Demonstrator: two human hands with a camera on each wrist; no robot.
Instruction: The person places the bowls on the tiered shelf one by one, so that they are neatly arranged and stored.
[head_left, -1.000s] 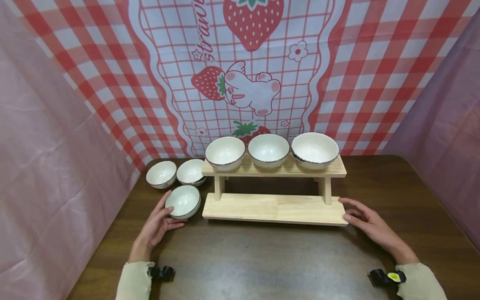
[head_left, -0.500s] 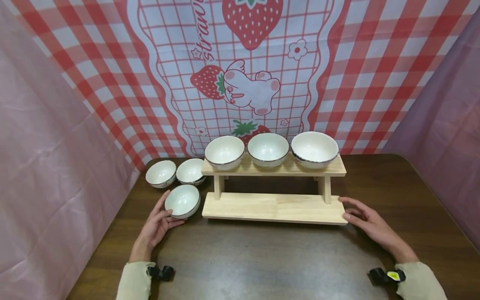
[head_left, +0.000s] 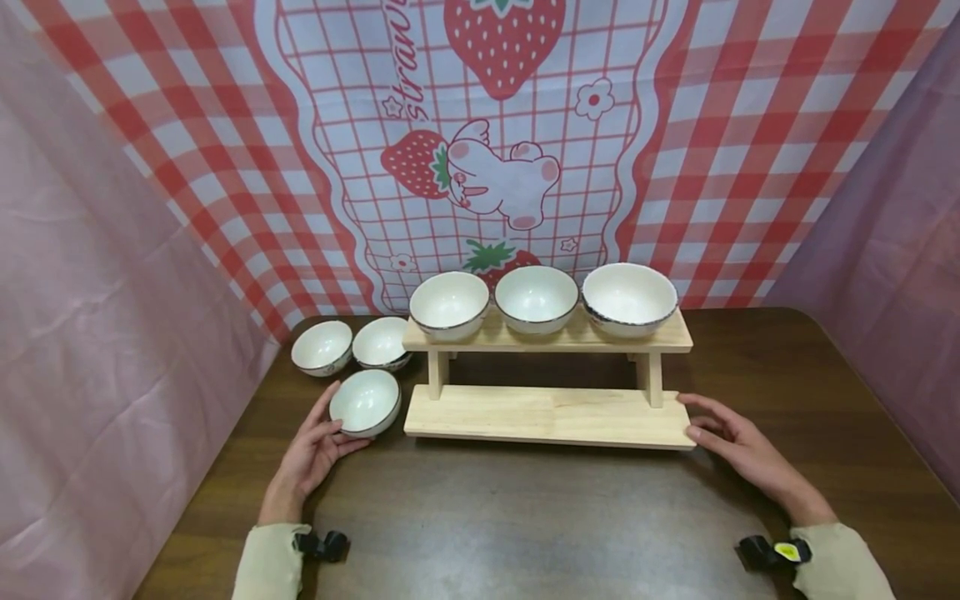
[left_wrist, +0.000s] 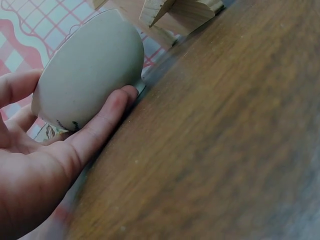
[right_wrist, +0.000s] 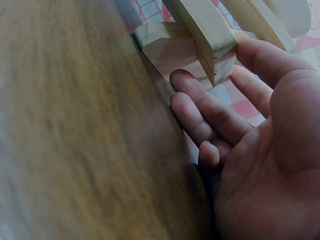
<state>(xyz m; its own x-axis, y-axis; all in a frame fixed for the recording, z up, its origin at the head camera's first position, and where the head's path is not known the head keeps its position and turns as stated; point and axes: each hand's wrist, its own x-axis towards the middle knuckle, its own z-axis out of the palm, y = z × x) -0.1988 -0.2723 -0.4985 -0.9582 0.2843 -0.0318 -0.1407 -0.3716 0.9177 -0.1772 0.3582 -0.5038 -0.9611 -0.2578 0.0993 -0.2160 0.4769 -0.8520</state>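
Note:
In the head view, my left hand [head_left: 311, 450] holds a pale, dark-rimmed bowl [head_left: 365, 402] at the left, thumb by the rim and fingers around its side. The left wrist view shows the bowl [left_wrist: 95, 70] tilted, with fingers under it close over the tabletop. My right hand [head_left: 738, 442] grips the right end of a two-tier wooden stand [head_left: 547, 414], with thumb and index finger at the end of its lower shelf. Seen from the right wrist, the other fingers [right_wrist: 200, 115] curl below the board. Three bowls stand on the upper shelf: left [head_left: 450, 305], middle [head_left: 537, 300] and right [head_left: 630, 300].
Behind the held bowl, two more patterned bowls, one at the left [head_left: 322, 348] and one beside it [head_left: 381, 343], sit on the brown table [head_left: 525, 525]. A strawberry-print checked cloth [head_left: 502, 167] hangs behind. Pink curtains [head_left: 112, 292] flank both sides.

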